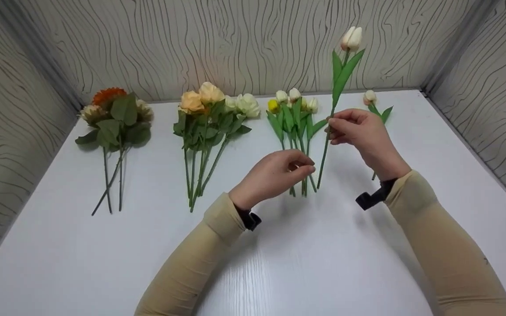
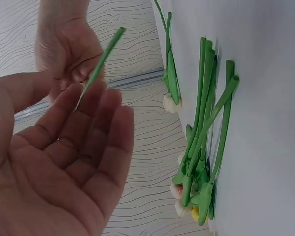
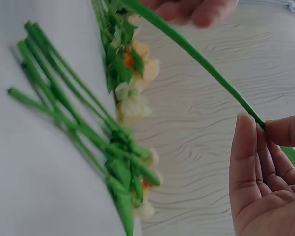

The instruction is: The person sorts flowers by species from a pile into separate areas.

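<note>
White table (image 1: 323, 263) from the head view: right hand (image 1: 358, 131) pinches a cream tulip (image 1: 352, 38) upright by its stem above the tulip bunch (image 1: 294, 114). Left wrist view: left hand (image 2: 64, 162) lies relaxed, holding nothing. Right wrist view: fingers (image 3: 248, 152) clasp the stem; best keep that pinch light while lowering it alongside the bunch.

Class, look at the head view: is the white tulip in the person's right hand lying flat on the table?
No: the right hand pinches the white tulip by its stem, upright above the table.

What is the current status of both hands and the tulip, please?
Right hand pinches raised tulip by its stem. Left hand open, beside stem's lower end. Tulip bunch lies just behind.
</note>
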`<state>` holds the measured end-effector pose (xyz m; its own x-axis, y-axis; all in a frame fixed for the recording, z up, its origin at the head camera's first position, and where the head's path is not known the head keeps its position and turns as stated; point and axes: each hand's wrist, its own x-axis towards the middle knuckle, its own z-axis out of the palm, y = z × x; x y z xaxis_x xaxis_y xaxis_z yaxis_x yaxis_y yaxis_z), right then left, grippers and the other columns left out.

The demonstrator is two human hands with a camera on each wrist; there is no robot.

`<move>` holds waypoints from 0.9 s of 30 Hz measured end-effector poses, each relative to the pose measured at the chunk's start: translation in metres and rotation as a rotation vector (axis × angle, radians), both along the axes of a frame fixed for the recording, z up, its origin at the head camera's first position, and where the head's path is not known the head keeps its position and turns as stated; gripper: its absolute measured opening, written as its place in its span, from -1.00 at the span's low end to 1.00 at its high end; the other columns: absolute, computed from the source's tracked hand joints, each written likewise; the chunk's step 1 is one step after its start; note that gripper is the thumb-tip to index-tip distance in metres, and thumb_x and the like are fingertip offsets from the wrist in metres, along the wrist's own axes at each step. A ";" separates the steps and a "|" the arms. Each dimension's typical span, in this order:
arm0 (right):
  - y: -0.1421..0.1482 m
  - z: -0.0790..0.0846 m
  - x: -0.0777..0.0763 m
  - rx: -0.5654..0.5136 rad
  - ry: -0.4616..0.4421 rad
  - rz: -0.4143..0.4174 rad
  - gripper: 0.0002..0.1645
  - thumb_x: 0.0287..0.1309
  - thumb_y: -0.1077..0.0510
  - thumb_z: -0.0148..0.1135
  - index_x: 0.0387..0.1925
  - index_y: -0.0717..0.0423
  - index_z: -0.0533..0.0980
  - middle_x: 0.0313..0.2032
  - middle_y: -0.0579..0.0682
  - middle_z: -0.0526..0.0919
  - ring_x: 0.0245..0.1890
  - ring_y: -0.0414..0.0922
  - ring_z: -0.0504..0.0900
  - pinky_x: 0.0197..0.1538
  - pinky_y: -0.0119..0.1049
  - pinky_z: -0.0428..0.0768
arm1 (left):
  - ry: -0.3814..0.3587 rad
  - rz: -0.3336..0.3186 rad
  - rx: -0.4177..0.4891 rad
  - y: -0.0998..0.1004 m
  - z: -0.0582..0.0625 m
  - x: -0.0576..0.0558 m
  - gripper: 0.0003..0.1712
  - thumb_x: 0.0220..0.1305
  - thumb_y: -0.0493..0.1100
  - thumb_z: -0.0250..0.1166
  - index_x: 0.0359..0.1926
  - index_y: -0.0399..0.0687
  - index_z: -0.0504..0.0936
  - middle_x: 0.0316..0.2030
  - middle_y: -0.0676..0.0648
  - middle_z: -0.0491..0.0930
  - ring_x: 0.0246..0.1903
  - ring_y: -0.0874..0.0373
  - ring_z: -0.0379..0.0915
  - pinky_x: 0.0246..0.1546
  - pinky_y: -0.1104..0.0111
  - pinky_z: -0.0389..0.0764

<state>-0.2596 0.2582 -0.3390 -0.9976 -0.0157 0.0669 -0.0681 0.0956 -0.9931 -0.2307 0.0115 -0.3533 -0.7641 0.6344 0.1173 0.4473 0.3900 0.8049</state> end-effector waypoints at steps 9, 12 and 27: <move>0.006 -0.034 -0.045 0.200 -0.332 0.008 -0.54 0.43 0.10 0.25 0.15 0.40 0.52 -0.19 0.08 0.68 -0.31 -0.15 0.71 -0.11 -0.30 0.72 | 0.062 0.050 0.022 -0.011 0.007 -0.006 -0.69 0.53 0.03 0.22 0.10 0.03 0.72 -0.06 0.19 0.64 -0.08 0.33 0.55 -0.05 0.37 0.59; 0.002 -0.042 -0.051 0.215 -0.378 0.023 -0.54 0.44 0.11 0.24 0.17 0.40 0.52 -0.17 0.10 0.68 -0.30 -0.16 0.71 -0.09 -0.29 0.72 | 0.087 0.058 0.015 -0.011 0.008 -0.008 -0.70 0.53 0.02 0.22 0.09 0.04 0.72 -0.07 0.18 0.65 -0.08 0.33 0.55 -0.04 0.39 0.57; -0.005 -0.054 -0.057 0.278 -0.403 0.067 -0.57 0.42 0.14 0.18 0.12 0.43 0.55 -0.31 0.11 0.72 -0.40 -0.14 0.74 -0.18 -0.27 0.74 | 0.079 0.052 0.020 -0.012 0.006 -0.009 -0.72 0.53 0.01 0.22 0.08 0.06 0.72 -0.06 0.18 0.64 -0.09 0.33 0.54 -0.05 0.39 0.58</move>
